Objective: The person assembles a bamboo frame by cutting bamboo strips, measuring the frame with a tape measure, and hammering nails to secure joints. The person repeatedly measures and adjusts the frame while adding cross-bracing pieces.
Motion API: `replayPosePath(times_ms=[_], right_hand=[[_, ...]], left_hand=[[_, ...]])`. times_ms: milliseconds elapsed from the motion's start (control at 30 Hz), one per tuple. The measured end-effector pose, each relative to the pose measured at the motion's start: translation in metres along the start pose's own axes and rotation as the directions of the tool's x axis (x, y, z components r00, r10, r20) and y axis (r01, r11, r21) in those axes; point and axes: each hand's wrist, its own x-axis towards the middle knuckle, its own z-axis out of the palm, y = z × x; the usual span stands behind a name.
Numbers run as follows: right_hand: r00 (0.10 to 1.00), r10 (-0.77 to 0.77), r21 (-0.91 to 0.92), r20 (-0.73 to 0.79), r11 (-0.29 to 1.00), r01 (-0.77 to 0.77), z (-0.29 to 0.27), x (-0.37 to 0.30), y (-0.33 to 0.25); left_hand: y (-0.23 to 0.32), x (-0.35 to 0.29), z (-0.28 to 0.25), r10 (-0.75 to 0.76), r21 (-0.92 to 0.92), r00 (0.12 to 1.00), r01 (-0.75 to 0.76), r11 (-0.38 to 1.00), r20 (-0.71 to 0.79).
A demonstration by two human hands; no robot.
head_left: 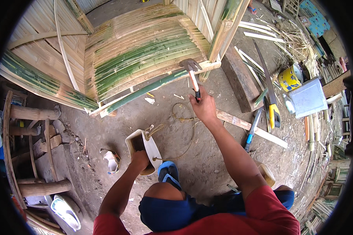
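My right hand (204,107) is closed around the black grip of a claw hammer (193,79). Its metal head lies by the front corner of a bamboo slat structure (145,58), whose front rail (149,93) is a green bamboo pole. Lower down, my left hand (139,159) reaches into a cut-open white plastic container (152,146); its fingers are hidden inside. A rope (186,150) is tied to that container and loops over the dirt floor.
To the right lie a yellow-handled handsaw (273,113), a blue-handled tool (252,135), a thick timber beam (241,78) and a pale wood strip (259,131). A yellow bucket (289,79) stands beyond. A torn container (112,161) sits left; a wooden frame (39,113) borders the far left.
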Motion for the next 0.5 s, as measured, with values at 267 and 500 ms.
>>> replayPosePath(times_ms=[267, 500], right_hand=[[0.998, 0.056, 0.106, -0.005, 0.993, -0.055, -0.017, -0.003, 0.004], [0.975, 0.213, 0.049, -0.069, 0.977, -0.21, -0.061, -0.02, 0.035]], left_hand=[[-0.028, -0.042, -0.133, -0.088, -0.594, 0.959, -0.093, 0.799, -0.269], [0.023, 0.022, -0.23, -0.129, -0.446, 0.545, -0.501, 0.742, -0.828]])
